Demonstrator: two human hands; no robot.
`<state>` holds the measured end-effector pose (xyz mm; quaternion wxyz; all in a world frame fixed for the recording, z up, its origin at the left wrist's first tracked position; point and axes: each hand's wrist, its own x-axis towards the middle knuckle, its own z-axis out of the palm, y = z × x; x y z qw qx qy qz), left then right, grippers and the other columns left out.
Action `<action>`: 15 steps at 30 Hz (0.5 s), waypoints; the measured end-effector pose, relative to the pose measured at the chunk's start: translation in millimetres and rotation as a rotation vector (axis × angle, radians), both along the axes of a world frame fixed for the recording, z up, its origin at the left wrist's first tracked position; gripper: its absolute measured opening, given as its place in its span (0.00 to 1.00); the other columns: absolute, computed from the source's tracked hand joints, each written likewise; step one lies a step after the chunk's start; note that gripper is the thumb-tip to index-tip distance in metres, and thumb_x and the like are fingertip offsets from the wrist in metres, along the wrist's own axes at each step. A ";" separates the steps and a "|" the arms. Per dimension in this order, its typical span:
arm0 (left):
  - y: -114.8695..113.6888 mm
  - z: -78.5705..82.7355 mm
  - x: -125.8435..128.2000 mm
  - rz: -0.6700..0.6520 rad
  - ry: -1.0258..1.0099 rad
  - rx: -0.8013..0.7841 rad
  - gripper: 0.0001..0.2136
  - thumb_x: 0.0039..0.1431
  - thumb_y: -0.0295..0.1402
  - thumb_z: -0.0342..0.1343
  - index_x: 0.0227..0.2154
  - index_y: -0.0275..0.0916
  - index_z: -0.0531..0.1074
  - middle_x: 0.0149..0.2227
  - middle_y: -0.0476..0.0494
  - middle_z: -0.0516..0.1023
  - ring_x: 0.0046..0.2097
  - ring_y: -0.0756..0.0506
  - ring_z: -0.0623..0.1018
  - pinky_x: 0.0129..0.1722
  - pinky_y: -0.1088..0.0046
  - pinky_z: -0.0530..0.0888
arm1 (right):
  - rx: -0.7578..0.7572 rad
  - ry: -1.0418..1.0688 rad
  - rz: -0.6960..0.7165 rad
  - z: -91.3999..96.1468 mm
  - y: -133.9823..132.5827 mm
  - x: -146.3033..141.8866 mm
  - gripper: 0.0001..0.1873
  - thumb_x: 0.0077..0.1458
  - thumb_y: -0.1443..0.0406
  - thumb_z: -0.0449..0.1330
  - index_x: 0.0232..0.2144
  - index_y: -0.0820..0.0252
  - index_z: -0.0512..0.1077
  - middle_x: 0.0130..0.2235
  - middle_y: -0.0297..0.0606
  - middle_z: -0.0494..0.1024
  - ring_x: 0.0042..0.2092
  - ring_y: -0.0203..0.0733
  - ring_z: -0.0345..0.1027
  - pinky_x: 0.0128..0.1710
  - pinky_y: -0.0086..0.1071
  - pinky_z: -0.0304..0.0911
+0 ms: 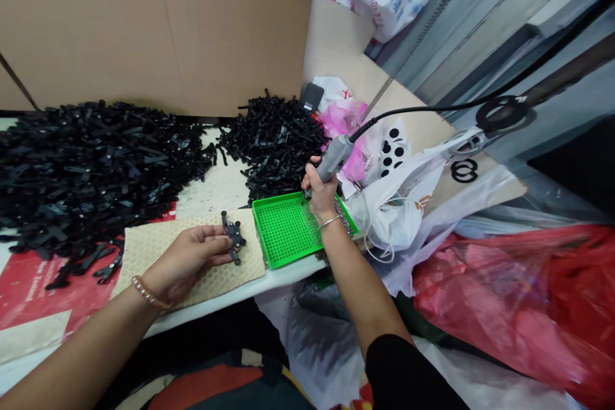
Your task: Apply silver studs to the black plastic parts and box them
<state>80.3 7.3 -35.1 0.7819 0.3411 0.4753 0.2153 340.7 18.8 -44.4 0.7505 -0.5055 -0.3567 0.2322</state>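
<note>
My left hand (189, 257) rests over a beige dimpled rubber mat (158, 262), its fingers curled around a small cluster of black plastic parts (233, 238) that look like zipper pulls. My right hand (321, 192) grips a grey rotary tool handpiece (336, 157), which trails a black flexible cable (408, 114). That hand hangs just above the far corner of a bright green perforated tray (288, 229). Two heaps of similar black parts lie beyond the mat, one large (91, 170) and one smaller (273, 144).
A cardboard panel (154, 25) stands behind the heaps along the table's back. White and pink plastic bags (384, 218) crowd the right side, and a red plastic bag (509, 295) lies lower right. The white table edge (240, 295) runs in front of the mat.
</note>
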 end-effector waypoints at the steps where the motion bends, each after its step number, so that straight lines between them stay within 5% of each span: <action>1: -0.1 0.4 0.2 -0.005 -0.001 0.003 0.05 0.41 0.19 0.64 0.24 0.33 0.77 0.29 0.42 0.81 0.29 0.49 0.79 0.30 0.80 0.77 | 0.000 -0.003 -0.001 -0.3 0.0 0.5 0.18 0.45 0.59 0.64 0.38 0.58 0.67 0.17 0.20 0.64 0.17 0.27 0.55 0.18 0.24 0.54; 15: -0.1 -0.8 2.2 0.023 -0.032 -0.013 0.06 0.44 0.17 0.61 0.25 0.32 0.77 0.28 0.43 0.80 0.29 0.50 0.79 0.30 0.79 0.78 | -0.028 0.004 -0.040 4.2 0.0 -2.3 0.20 0.41 0.57 0.65 0.36 0.57 0.67 0.17 0.20 0.62 0.17 0.28 0.55 0.19 0.25 0.54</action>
